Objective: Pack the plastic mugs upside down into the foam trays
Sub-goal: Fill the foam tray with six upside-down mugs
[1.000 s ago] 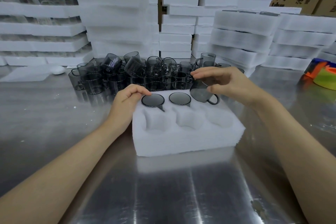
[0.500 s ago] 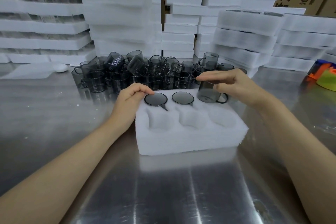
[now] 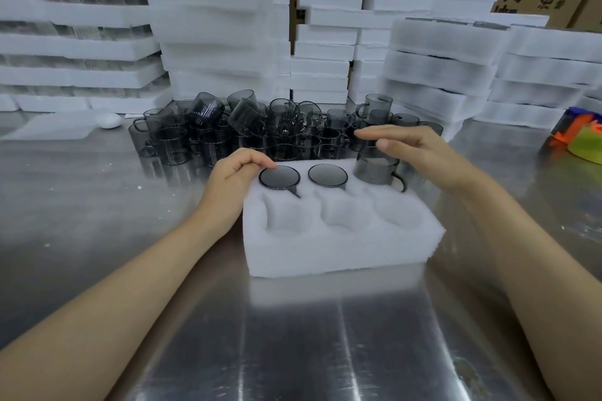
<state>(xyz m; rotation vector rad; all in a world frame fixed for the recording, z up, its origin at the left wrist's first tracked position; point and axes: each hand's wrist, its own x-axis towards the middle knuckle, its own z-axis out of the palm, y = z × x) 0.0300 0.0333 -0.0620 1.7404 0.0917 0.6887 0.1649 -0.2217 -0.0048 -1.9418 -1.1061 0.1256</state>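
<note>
Head view: the left hand (image 3: 234, 176) curls its fingers over the far left corner of the white six-pocket foam tray (image 3: 342, 247) and grips it; fingertips lie just beside the rim of the first inverted smoky-grey plastic mug (image 3: 279, 176), thumb hidden. The right hand (image 3: 420, 153) is released, fingers straight and spread flat just over the third inverted grey mug (image 3: 374, 171); the thumb tip is near its upturned base, contact cannot be judged. This third mug stands in the far right pocket, seated less deep than its neighbours, handle toward the right. The second inverted grey mug (image 3: 327, 175) sits flush in the far middle pocket. The tray rests on the reflective steel table (image 3: 293, 335). Behind it stands a heap of loose grey mugs (image 3: 228, 133), partly hidden by both hands, count unclear. Stacked white foam trays (image 3: 211, 26) fill the background. An orange-and-green object (image 3: 583, 140) is cut off at the right edge, unidentifiable.
</note>
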